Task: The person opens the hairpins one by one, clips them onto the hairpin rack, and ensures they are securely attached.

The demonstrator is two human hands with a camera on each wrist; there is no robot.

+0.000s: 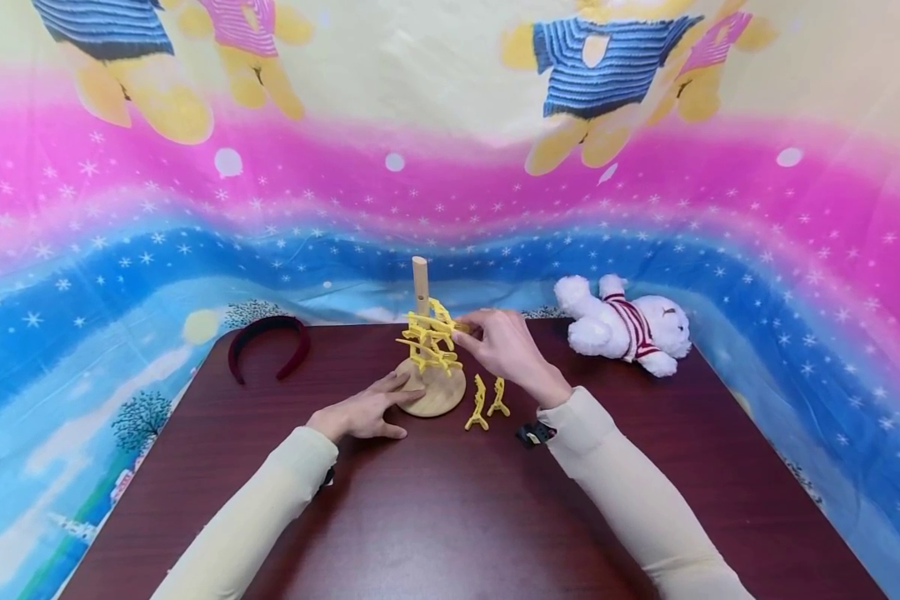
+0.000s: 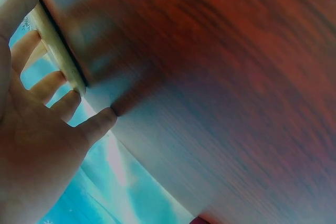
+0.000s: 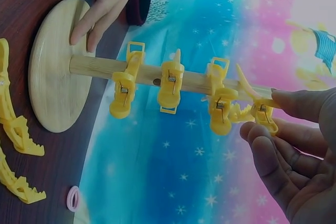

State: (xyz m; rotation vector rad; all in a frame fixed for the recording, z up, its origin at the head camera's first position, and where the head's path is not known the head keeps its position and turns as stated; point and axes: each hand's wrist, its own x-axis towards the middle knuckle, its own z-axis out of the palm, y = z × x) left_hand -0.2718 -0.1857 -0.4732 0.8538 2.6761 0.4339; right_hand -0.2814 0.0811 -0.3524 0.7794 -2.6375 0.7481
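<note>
A wooden stand has an upright post (image 1: 420,282) on a round base (image 1: 440,402). Several yellow alligator hair clips (image 3: 170,85) grip the post along its length. My left hand (image 1: 362,411) rests its extended fingers on the left side of the base; the left wrist view shows them spread at its edge. High on the post, my right hand (image 1: 512,347) pinches another yellow hair clip (image 3: 262,113) between thumb and fingers, its jaws at the post. Two loose yellow hair clips (image 1: 477,403) lie on the table just right of the base.
A dark red headband (image 1: 297,357) lies at the table's back left. At the back right, a white teddy bear (image 1: 589,335) in a striped shirt lies on its side. A small pink ring (image 3: 73,199) shows in the right wrist view. Printed cloth (image 1: 450,192) hangs behind the brown table (image 1: 420,533).
</note>
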